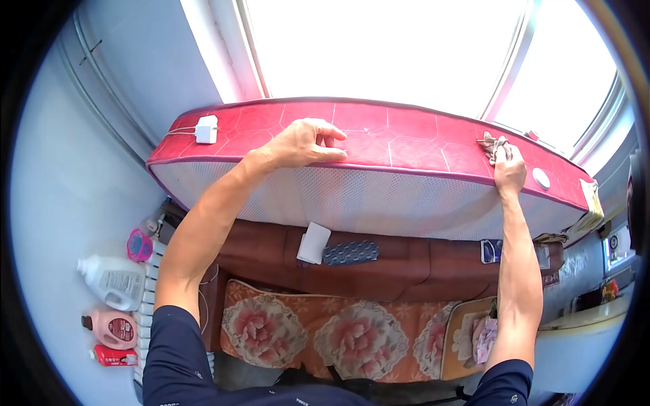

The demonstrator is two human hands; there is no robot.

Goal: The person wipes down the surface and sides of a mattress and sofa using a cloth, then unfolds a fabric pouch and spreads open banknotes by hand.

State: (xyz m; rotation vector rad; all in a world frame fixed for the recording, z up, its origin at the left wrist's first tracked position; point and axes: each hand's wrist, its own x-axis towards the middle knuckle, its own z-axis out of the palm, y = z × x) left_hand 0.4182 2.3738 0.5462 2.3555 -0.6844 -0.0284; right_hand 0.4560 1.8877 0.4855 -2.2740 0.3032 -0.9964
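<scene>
Low in the frame, a floral cover [359,338] spreads along the seat; behind it the brown backrest [406,267] carries white papers [313,245] and a dark patterned cloth strip [351,253]. Beyond, across the upper half, runs a red-covered ledge [406,139], its piped front edge bowing downward at both ends above a pale mesh face [365,196]. Left of centre, the left hand [308,143] is over that front edge, fingers curled, thumb and fingertips well apart; I cannot tell whether it touches the ledge. At upper right, the right hand [509,172] has its fingers closed around a crumpled brown cloth [497,147] on the ledge, with a white disc [541,178] just beside it. A wide red stretch separates the hands; a white adapter [206,129] sits near the left end, and the bright window [379,51] rises behind the far edge
</scene>
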